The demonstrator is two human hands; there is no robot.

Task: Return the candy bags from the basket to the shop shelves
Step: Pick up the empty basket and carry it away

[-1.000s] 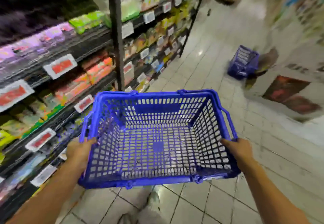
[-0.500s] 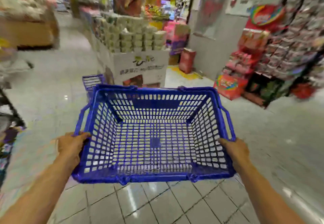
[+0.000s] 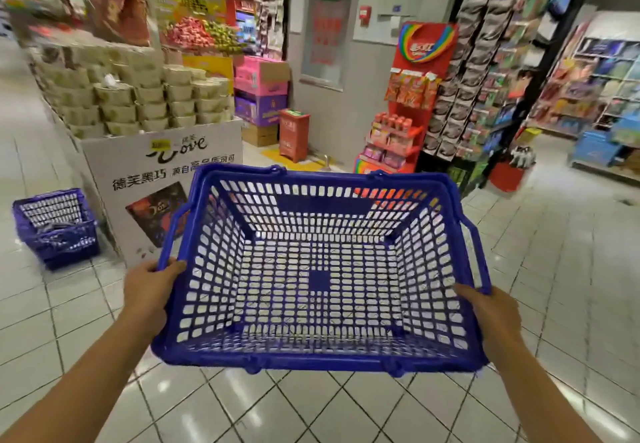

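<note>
**Now: a blue basket held out over the tiled aisle**

Here the glossy white tiled floor (image 3: 311,408) fills the lower view; on it, at left, stands a white cardboard display stand (image 3: 162,179) stacked with pale round tubs; a second blue basket (image 3: 55,227) sits just beside its base. The blue basket (image 3: 322,361), rigid plastic with lattice walls and floor, is held level in the air between both arms, nothing inside it. The left hand (image 3: 149,290) grips the left rim, thumb over the edge; the right hand (image 3: 491,318) grips the right rim, fingers curled beneath.
</note>
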